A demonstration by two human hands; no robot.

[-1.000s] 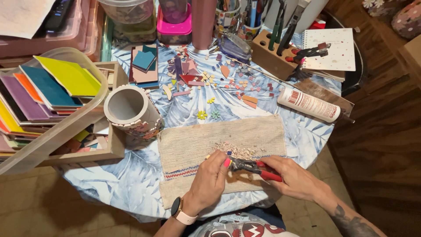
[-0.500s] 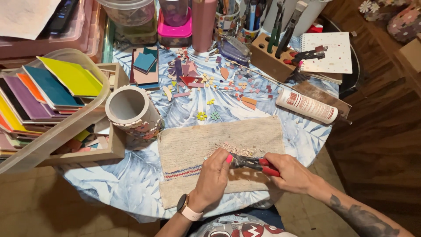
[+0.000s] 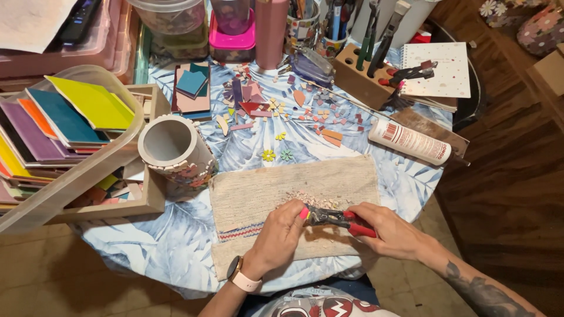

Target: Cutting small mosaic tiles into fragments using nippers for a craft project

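Red-handled nippers [image 3: 338, 218] held over the near half of a beige woven cloth [image 3: 258, 196], jaws pointing toward the left hand [image 3: 283, 235]. Right hand [image 3: 385, 230] clamped around the red handles. Left hand closed, fingertips pinched together at the jaws; whatever is pinched there too small to tell. Pale chips [image 3: 305, 198] scattered on the cloth just beyond the jaws. Beyond the cloth's left corner, a white cylindrical pot [image 3: 173, 149] lying tilted, its outer wall partly covered in small tiles. Just beyond the cloth's far edge, two small flower-shaped pieces [image 3: 277, 155] on the leaf-patterned tablecloth [image 3: 147, 246] of the table. Beyond the cloth's right end, a white glue tube [image 3: 410, 141] lying on its side. Farther beyond the cloth, loose coloured tile fragments [image 3: 276, 105], then a wooden tool block [image 3: 367, 82] with upright tools. Right of that block, a spiral notebook [image 3: 440, 69]. Left of the cloth, past the pot, a clear plastic tub [image 3: 111, 161] holding coloured glass sheets [image 3: 64, 117], with a wooden tray [image 3: 150, 202] beneath it.
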